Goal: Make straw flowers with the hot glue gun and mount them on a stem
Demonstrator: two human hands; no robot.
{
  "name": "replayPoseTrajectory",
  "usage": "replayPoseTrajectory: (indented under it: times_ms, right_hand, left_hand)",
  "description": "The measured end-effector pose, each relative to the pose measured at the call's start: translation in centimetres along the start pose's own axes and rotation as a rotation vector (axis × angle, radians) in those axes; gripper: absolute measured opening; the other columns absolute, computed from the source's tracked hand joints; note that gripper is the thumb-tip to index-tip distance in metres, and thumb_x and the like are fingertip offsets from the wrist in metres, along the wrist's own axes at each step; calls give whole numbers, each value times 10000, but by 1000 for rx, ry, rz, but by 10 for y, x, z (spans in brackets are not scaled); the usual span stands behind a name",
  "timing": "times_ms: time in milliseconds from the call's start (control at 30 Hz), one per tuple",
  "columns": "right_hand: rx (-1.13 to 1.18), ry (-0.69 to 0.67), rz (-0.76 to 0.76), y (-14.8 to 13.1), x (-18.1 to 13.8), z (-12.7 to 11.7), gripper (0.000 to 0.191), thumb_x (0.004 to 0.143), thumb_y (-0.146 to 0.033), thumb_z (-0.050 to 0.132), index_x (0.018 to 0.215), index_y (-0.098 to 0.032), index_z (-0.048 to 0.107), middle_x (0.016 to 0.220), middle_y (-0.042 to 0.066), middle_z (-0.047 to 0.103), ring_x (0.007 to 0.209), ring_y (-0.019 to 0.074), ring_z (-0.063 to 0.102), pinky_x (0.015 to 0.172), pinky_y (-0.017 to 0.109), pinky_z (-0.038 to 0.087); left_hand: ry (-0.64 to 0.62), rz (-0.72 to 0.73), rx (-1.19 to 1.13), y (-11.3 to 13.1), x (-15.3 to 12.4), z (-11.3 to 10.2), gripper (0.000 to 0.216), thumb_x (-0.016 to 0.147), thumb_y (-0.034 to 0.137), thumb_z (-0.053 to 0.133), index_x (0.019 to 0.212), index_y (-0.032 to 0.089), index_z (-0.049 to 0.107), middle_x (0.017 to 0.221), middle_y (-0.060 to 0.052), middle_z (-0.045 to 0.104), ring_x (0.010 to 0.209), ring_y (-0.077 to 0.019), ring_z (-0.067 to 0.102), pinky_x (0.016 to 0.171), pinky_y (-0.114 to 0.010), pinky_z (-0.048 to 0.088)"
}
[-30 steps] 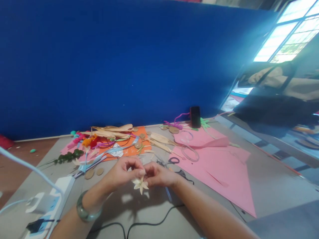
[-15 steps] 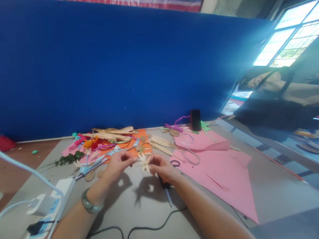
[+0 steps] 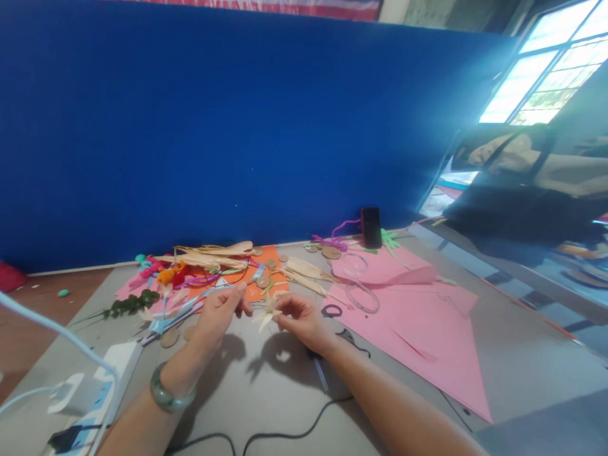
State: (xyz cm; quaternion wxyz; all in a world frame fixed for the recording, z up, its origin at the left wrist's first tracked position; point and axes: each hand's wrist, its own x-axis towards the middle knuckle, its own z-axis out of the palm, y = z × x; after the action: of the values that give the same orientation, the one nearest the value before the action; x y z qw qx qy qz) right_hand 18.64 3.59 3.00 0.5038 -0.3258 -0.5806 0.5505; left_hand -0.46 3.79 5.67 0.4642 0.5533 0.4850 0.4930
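Note:
A pale cream flower with pointed petals (image 3: 266,315) is pinched between the thumb and fingers of my right hand (image 3: 304,323), above the middle of the table. My left hand (image 3: 223,313), with a jade-like bangle on its wrist, hovers just left of the flower. Its fingers are pressed together, and anything between them is too small to make out. Below my right hand a translucent stick (image 3: 321,375) juts from a dark tool mostly hidden by that hand. Scissors with dark handles (image 3: 331,311) lie just right of it, partly covered.
Pink sheets (image 3: 418,342) cover the right side. Bundles of tan strips (image 3: 213,256), an orange sheet (image 3: 254,291) and wooden discs lie behind my hands. A white power strip (image 3: 107,386) is at left, a phone (image 3: 371,228) against the blue partition (image 3: 237,126). Black cable crosses the front.
My left hand has drawn back slightly from the flower, its fingers curling inward. The flower has tilted and shifted a little left in my right hand.

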Motion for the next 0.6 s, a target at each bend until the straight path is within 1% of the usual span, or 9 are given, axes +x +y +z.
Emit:
replayPoseTrajectory:
  times_ms: [33,100,133,200,333,467,600]
  right_hand:
    - [-14,-14,3,0,-1,1,254,692,-365,753,718,-156,611,647,-16,581,492,72,517,489,220,442]
    - [-53,-39,5,1,-2,2,222,708,-339,743,718,-153,623,639,-14,593,504,80,532,513,228,452]
    - [-74,-50,3,2,-2,2,203,715,-325,738,715,-153,630,630,-13,598,512,84,538,526,232,455]
    - [-110,-66,-7,3,-3,2,174,721,-302,733,706,-155,642,619,-8,609,530,95,550,547,240,459]
    - [-123,-74,-24,3,-3,2,153,715,-286,736,693,-160,653,612,-6,614,524,100,554,553,242,464]
    - [-122,-97,-43,2,-3,2,130,723,-283,725,714,-163,675,647,8,633,546,106,557,555,240,476]
    - [-145,-120,-72,2,-4,2,75,729,-238,693,727,-163,692,676,20,662,579,113,573,567,233,481]
  left_hand:
    - [-22,34,4,2,-2,0,433,807,515,571,574,166,677,578,-44,651,566,-145,524,560,-263,388]
    - [-97,51,4,9,-6,2,276,730,443,693,752,168,718,691,-40,681,651,-160,561,607,-261,413]
    - [-132,50,1,12,-8,3,253,693,402,738,785,168,715,722,-40,686,679,-166,572,625,-263,423]
    - [-165,41,50,18,-12,5,225,671,351,762,759,153,699,731,-44,671,672,-161,562,614,-260,417]
    - [-129,8,73,24,-16,7,206,692,327,734,654,139,657,631,-22,617,589,-128,511,566,-245,389]
    - [-98,-32,-7,19,-15,8,205,703,315,723,639,150,619,592,11,579,571,-107,488,557,-222,373]
    - [-133,-113,-51,12,-12,10,238,709,341,715,634,150,594,542,26,556,515,-87,446,521,-212,346]
